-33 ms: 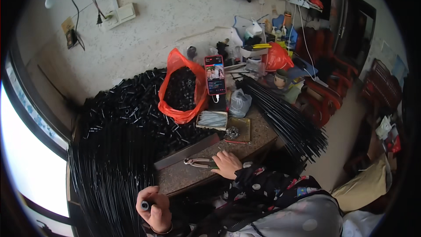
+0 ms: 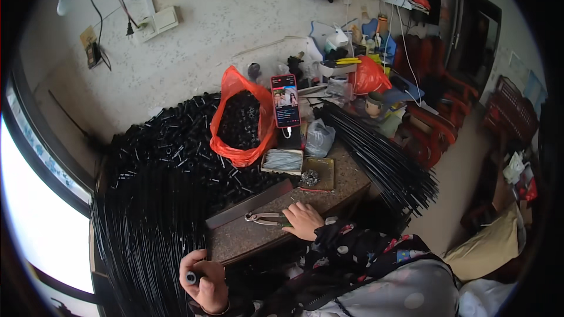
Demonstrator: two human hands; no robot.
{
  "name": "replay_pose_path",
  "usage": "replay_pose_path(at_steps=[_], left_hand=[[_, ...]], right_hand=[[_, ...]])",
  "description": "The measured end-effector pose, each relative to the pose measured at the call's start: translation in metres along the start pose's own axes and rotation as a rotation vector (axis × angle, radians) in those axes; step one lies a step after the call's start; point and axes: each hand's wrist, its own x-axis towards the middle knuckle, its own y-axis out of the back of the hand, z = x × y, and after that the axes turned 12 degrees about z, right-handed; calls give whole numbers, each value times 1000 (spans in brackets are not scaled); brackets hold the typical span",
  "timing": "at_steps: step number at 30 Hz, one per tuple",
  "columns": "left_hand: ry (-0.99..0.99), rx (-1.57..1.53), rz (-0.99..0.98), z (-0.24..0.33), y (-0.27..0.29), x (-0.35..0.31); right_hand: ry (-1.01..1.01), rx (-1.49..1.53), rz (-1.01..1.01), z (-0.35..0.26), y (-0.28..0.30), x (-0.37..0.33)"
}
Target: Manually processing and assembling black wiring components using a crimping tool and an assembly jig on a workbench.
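My left hand (image 2: 205, 290) is at the lower middle, beside the long black rods, with its fingers curled round a black tube. The round end of that black tube (image 2: 191, 277) points toward me, and its length is hidden in the fist. My right hand (image 2: 304, 222) rests on the worktable (image 2: 244, 239), wrapped round the handles of a pair of pincers (image 2: 264, 218). The metal jaws lie to the left of the fingers, in front of a long dark metal bar (image 2: 249, 204).
Black tubes (image 2: 170, 135) lie heaped at the left, above a bundle of long rods (image 2: 147, 240). An orange bag (image 2: 232, 154) of small dark parts, a phone (image 2: 286, 100), a box of thin pins (image 2: 282, 161) and a shallow tray (image 2: 326, 173) stand behind. More rods (image 2: 379, 158) jut out at the right.
The whole view has shifted very slightly. Both hands keep their grips, on the tube and on the pincers.
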Motion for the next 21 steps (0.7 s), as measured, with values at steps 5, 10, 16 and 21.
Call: replay_pose_path(at_steps=[5, 10, 16, 21], left_hand=[[-153, -206, 80, 31, 3, 16], [-326, -222, 178, 71, -60, 27], [-583, -147, -448, 94, -89, 31], [-296, -304, -673, 83, -108, 30]], right_hand=[[177, 298, 122, -7, 14, -13], [100, 1176, -535, -35, 87, -32], [-612, 1119, 138, 29, 165, -41], [-733, 433, 552, 137, 197, -27]])
